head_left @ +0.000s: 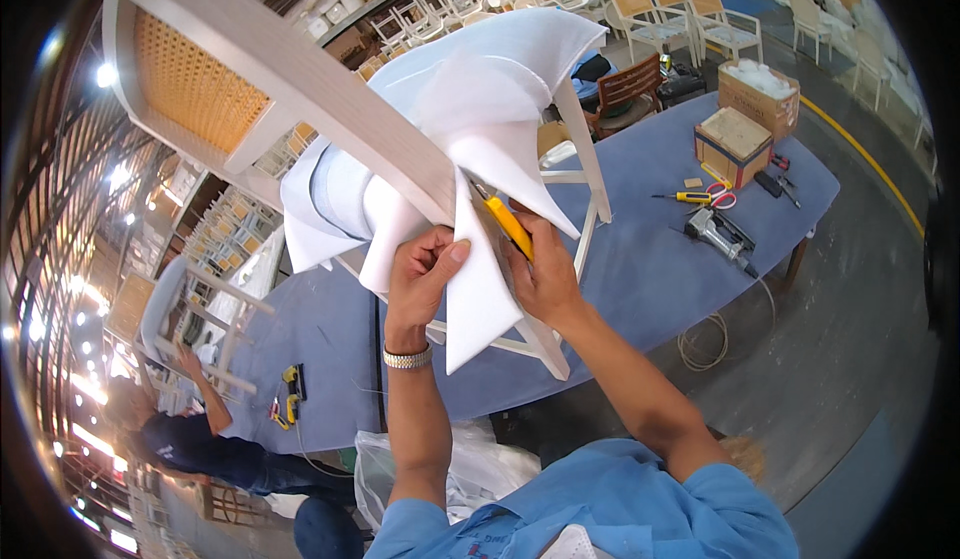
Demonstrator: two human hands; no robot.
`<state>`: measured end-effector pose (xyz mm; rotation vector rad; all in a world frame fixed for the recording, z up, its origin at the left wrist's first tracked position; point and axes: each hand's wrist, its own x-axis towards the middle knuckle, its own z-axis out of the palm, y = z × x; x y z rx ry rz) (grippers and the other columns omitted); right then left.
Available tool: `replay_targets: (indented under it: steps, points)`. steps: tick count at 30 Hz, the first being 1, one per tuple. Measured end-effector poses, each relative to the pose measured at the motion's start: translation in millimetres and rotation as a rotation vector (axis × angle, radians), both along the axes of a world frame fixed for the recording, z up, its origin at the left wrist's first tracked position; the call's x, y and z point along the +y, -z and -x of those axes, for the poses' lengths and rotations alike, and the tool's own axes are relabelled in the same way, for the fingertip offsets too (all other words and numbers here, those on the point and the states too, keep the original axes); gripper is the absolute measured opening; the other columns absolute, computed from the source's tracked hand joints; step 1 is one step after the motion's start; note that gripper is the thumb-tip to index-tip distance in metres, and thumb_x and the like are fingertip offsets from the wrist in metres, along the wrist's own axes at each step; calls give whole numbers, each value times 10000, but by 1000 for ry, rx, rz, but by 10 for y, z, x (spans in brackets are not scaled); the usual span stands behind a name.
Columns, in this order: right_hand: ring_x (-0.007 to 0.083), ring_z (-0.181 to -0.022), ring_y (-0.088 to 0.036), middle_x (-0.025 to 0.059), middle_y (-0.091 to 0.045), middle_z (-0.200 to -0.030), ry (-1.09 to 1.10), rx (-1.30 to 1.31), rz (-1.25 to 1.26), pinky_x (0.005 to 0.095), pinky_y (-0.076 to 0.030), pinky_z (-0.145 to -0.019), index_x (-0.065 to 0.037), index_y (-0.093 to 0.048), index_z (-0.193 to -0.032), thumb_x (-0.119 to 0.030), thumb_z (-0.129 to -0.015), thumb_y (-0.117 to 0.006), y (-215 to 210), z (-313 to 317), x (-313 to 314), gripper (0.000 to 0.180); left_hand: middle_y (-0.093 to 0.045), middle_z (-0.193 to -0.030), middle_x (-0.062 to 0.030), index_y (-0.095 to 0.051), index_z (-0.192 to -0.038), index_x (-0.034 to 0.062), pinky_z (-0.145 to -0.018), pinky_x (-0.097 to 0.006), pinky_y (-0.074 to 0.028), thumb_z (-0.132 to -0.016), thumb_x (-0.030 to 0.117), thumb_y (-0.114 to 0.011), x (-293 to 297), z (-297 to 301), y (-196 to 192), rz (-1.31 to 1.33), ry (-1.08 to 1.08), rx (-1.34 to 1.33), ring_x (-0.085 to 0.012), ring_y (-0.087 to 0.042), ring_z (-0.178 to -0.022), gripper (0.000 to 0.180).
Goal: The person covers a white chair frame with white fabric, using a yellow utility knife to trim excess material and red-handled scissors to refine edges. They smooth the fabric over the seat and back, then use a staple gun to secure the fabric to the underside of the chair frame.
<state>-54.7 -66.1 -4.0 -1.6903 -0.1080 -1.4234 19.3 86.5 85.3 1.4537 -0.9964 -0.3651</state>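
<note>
Foam wrap on chair leg — cutter out
Left hand (425, 277) pinches white foam sheet (478, 294) against chair (330, 109); right hand (545, 274) grips yellow cutter (508, 226) (blade near fingers) — a slip could nick thumb or wood.

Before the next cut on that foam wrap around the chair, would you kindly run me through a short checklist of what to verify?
1. Left hand has hold of the white foam sheet: ok, fingers pinch its edge.
2. Right hand has the yellow knife firmly: ok, closed around the handle.
3. Blade out and pointing away from the left fingers: cannot tell, the tip is hidden by foam.
4. Chair steady on the blue table: cannot tell, its footing is hidden.
5. Other person clear of the knife: ok, crouched far off to the left.
</note>
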Motion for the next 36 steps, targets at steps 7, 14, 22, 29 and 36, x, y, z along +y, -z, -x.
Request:
replay_targets:
  steps: [7,14,22,29,36]
  points:
    - [483,-1119,-574,287,-586,-1233,-5,67,-2,459,-483,-931,18,-475,-1302,4,-906,-611,-84,-55,8,418,-674,-813,19,-674,-956,0,-658,-197,-449,-992,195,-669,29,-36,59,-7,-6,-31,-25,-562,-730,198]
    - [149,-962,-563,96,-560,-1155,-119,302,-222,276,-514,-829,-4,-450,-1329,-82,-963,-618,1059,417,-180,411,-604,-728,-94,-642,-894,44,-600,-327,-475,-963,272,-656,20,133,680,-16,-216,-291,-153,-592,-659,238]
    - [194,-844,-544,86,-573,-991,123,1053,-882,342,-465,-724,-20,-574,-1183,-213,-926,-677,2744,2141,-789,338,-695,-813,-172,-705,-894,15,-697,-467,-509,-882,407,-689,794,1374,4205,-387,-581,180,-322,-665,-716,393]
    - [151,-715,-540,62,-565,-857,37,907,-706,319,-448,-642,-38,-537,-1137,-247,-946,-648,2170,1873,-785,304,-708,-853,-85,-737,-1008,40,-544,-333,-531,-957,424,-639,3558,2694,5351,-47,-1424,1133,-217,-677,-695,400]
    - [118,-671,-521,16,-510,-793,-197,571,-801,249,-446,-576,-83,-478,-1225,-114,-917,-675,1484,952,-478,367,-711,-866,-301,-728,-861,-79,-879,-491,-532,-868,725,-533,3797,2263,6274,-1009,-1321,843,-413,-713,-920,827]
